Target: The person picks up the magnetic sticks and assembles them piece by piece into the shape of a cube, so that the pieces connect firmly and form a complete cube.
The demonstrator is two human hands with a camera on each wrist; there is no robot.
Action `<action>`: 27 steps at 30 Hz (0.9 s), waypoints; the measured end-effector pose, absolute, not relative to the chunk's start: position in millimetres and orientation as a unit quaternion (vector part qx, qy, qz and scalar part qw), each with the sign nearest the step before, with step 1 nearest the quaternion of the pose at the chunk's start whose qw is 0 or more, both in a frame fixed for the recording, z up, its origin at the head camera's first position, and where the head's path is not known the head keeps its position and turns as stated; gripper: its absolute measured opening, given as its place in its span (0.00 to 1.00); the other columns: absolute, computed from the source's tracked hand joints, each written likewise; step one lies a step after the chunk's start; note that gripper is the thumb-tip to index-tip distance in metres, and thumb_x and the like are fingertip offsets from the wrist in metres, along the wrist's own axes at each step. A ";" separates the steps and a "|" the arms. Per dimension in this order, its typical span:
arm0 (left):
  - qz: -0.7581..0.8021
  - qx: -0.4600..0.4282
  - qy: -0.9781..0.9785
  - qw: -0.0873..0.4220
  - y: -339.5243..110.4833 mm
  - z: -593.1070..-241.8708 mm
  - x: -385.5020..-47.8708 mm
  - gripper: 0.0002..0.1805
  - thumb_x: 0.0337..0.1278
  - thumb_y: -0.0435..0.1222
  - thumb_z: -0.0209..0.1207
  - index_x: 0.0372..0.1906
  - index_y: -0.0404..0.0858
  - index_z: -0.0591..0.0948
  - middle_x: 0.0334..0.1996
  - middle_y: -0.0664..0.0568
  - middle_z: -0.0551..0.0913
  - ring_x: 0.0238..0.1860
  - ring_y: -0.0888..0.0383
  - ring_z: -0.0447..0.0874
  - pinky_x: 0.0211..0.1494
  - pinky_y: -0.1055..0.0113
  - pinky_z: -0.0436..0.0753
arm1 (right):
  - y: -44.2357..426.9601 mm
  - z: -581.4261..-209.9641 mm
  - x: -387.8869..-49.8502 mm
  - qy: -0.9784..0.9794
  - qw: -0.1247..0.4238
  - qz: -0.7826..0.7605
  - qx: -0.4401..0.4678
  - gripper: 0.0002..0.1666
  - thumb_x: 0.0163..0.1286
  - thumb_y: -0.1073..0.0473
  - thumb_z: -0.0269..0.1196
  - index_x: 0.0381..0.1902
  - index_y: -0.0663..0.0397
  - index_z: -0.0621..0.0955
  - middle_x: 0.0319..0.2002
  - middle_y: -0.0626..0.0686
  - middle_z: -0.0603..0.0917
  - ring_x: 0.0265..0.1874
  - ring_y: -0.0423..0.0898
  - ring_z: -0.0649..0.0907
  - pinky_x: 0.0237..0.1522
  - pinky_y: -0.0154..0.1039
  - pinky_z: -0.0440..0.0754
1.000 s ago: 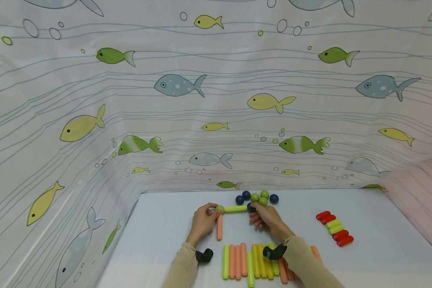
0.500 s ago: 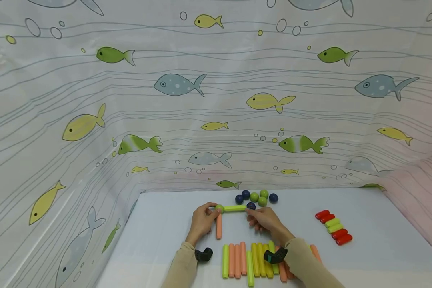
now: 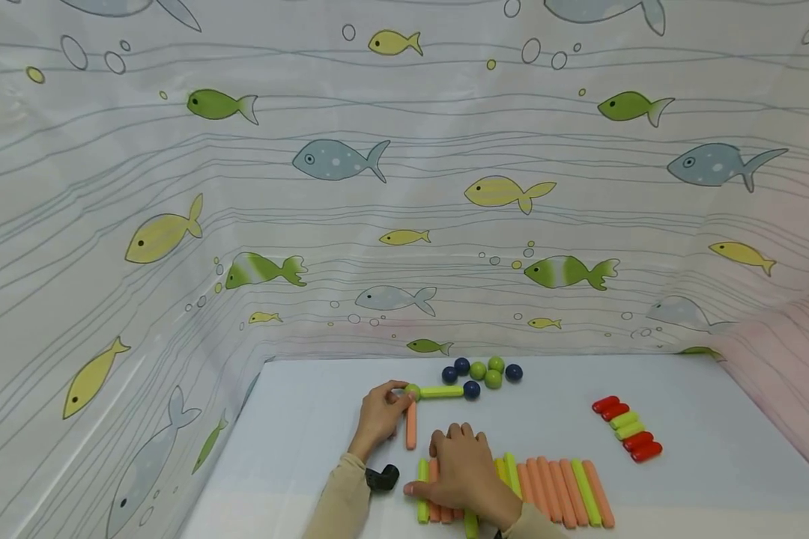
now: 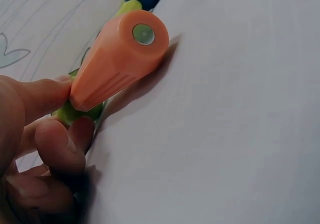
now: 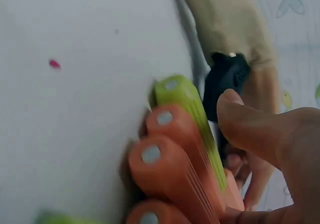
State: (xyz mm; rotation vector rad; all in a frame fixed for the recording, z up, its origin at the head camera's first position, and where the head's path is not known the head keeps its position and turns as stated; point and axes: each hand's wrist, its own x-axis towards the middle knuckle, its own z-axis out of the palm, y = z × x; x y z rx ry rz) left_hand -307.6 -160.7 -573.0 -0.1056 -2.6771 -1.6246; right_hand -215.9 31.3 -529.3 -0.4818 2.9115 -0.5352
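My left hand (image 3: 379, 418) pinches a green magnetic ball (image 3: 413, 392) at the corner of a small frame. From that ball an orange magnetic stick (image 3: 411, 428) points toward me, its metal end facing the left wrist view. A yellow-green stick (image 3: 442, 391) runs right from the ball to a dark blue ball (image 3: 472, 389). My right hand (image 3: 468, 471) is over the left part of a row of sticks, fingers spread and thumb out to the left. Under it, in the right wrist view, lie a yellow-green stick (image 5: 182, 97) and several orange sticks (image 5: 162, 161).
Loose blue and green balls (image 3: 478, 370) cluster at the table's back. The row's orange sticks (image 3: 554, 490) continue to the right of my right hand. Short red and yellow-green pieces (image 3: 627, 427) lie in a slanted line farther right. A fish-patterned curtain (image 3: 404, 187) stands behind the table.
My right hand has left the blue ball at the stick's right end and moved toward me, over the row of sticks. The left hand stays on the green ball.
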 end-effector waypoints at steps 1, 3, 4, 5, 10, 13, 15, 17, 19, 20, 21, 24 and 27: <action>-0.520 -0.032 -0.854 0.002 -160.8 -573.0 -307.3 0.19 0.71 0.44 0.67 0.60 0.41 0.86 0.29 0.52 0.79 0.08 0.66 0.69 0.12 0.71 0.71 | 27.8 -530.1 -213.8 0.972 0.070 -0.159 -0.159 0.41 0.51 0.16 0.70 0.36 0.46 0.82 0.36 0.53 0.79 0.41 0.54 0.76 0.46 0.61 0.77; -0.521 -0.031 -0.853 -0.002 -160.7 -573.0 -306.6 0.19 0.71 0.44 0.67 0.60 0.41 0.86 0.30 0.52 0.79 0.08 0.66 0.69 0.12 0.71 0.71 | 22.2 -530.9 -211.9 0.975 0.076 -0.139 -0.154 0.41 0.51 0.15 0.70 0.34 0.46 0.81 0.36 0.54 0.79 0.42 0.55 0.76 0.49 0.64 0.76; -0.521 -0.033 -0.853 0.000 -160.8 -573.2 -306.3 0.19 0.71 0.43 0.67 0.60 0.40 0.86 0.30 0.51 0.79 0.08 0.66 0.69 0.12 0.71 0.71 | 20.2 -531.5 -211.8 0.976 0.080 -0.132 -0.152 0.40 0.52 0.16 0.69 0.32 0.45 0.81 0.36 0.55 0.79 0.42 0.56 0.76 0.50 0.65 0.76; -0.522 -0.034 -0.852 0.000 -160.8 -573.1 -306.0 0.19 0.71 0.43 0.67 0.60 0.40 0.86 0.30 0.51 0.80 0.08 0.66 0.69 0.12 0.71 0.71 | 18.6 -532.3 -212.3 0.976 0.085 -0.130 -0.150 0.38 0.53 0.17 0.69 0.31 0.45 0.81 0.36 0.55 0.79 0.42 0.56 0.76 0.51 0.65 0.76; -0.523 -0.033 -0.852 0.003 -161.3 -573.1 -307.2 0.18 0.70 0.43 0.67 0.60 0.40 0.86 0.30 0.51 0.79 0.08 0.66 0.69 0.12 0.70 0.71 | 15.3 -532.4 -216.1 0.972 0.094 -0.152 -0.151 0.29 0.59 0.28 0.70 0.24 0.46 0.82 0.33 0.53 0.78 0.39 0.54 0.74 0.46 0.64 0.75; -0.524 -0.034 -0.851 0.003 -161.6 -572.9 -308.4 0.19 0.70 0.43 0.68 0.60 0.40 0.86 0.30 0.51 0.80 0.08 0.66 0.69 0.12 0.71 0.71 | 18.2 -532.6 -218.9 0.962 0.088 -0.212 -0.145 0.23 0.59 0.35 0.70 0.20 0.45 0.80 0.30 0.49 0.75 0.36 0.51 0.72 0.41 0.59 0.72; -0.523 -0.033 -0.851 0.003 -161.8 -572.9 -308.4 0.19 0.70 0.43 0.68 0.59 0.40 0.86 0.29 0.51 0.80 0.08 0.67 0.69 0.12 0.71 0.71 | 22.3 -532.9 -221.8 0.951 0.082 -0.267 -0.136 0.21 0.59 0.39 0.71 0.18 0.43 0.78 0.27 0.47 0.74 0.33 0.48 0.71 0.37 0.55 0.71; -0.522 -0.035 -0.852 0.005 -161.7 -572.6 -308.2 0.19 0.70 0.43 0.67 0.59 0.39 0.86 0.29 0.51 0.79 0.08 0.67 0.69 0.12 0.72 0.71 | 29.2 -532.6 -226.8 0.933 0.086 -0.327 -0.121 0.18 0.60 0.42 0.71 0.21 0.44 0.79 0.26 0.46 0.76 0.30 0.47 0.73 0.34 0.51 0.73; -0.521 -0.033 -0.853 0.003 -161.8 -572.3 -308.1 0.19 0.71 0.43 0.67 0.60 0.40 0.86 0.29 0.51 0.79 0.08 0.67 0.69 0.12 0.72 0.70 | 38.6 -529.3 -232.5 0.911 0.098 -0.388 -0.099 0.17 0.63 0.44 0.71 0.26 0.48 0.81 0.25 0.46 0.79 0.26 0.45 0.76 0.30 0.44 0.74; -0.521 -0.034 -0.853 0.002 -161.7 -572.2 -308.0 0.19 0.71 0.43 0.67 0.60 0.41 0.86 0.29 0.51 0.79 0.08 0.67 0.69 0.12 0.72 0.70 | 44.3 -527.3 -235.4 0.897 0.108 -0.420 -0.084 0.17 0.65 0.45 0.71 0.29 0.50 0.82 0.26 0.47 0.81 0.25 0.44 0.77 0.29 0.41 0.74; -0.521 -0.035 -0.853 0.002 -161.7 -572.1 -308.0 0.19 0.71 0.43 0.67 0.60 0.41 0.86 0.29 0.51 0.78 0.08 0.67 0.69 0.12 0.72 0.71 | 50.6 -525.2 -238.3 0.885 0.117 -0.445 -0.068 0.17 0.67 0.46 0.71 0.32 0.52 0.82 0.26 0.47 0.83 0.25 0.43 0.79 0.27 0.39 0.74; -0.523 -0.035 -0.851 -0.001 -161.5 -571.7 -307.6 0.19 0.71 0.44 0.67 0.61 0.41 0.86 0.30 0.52 0.79 0.08 0.67 0.69 0.12 0.71 0.71 | 69.4 -520.4 -244.8 0.856 0.131 -0.499 -0.014 0.19 0.70 0.46 0.70 0.40 0.57 0.83 0.30 0.49 0.87 0.28 0.44 0.83 0.29 0.37 0.75; -0.525 -0.037 -0.850 0.002 -161.7 -571.6 -307.7 0.19 0.71 0.44 0.67 0.60 0.39 0.86 0.30 0.51 0.79 0.07 0.67 0.69 0.12 0.71 0.71 | 84.1 -521.1 -249.1 0.858 0.116 -0.500 0.017 0.20 0.72 0.45 0.70 0.42 0.58 0.85 0.31 0.51 0.88 0.29 0.45 0.83 0.30 0.38 0.76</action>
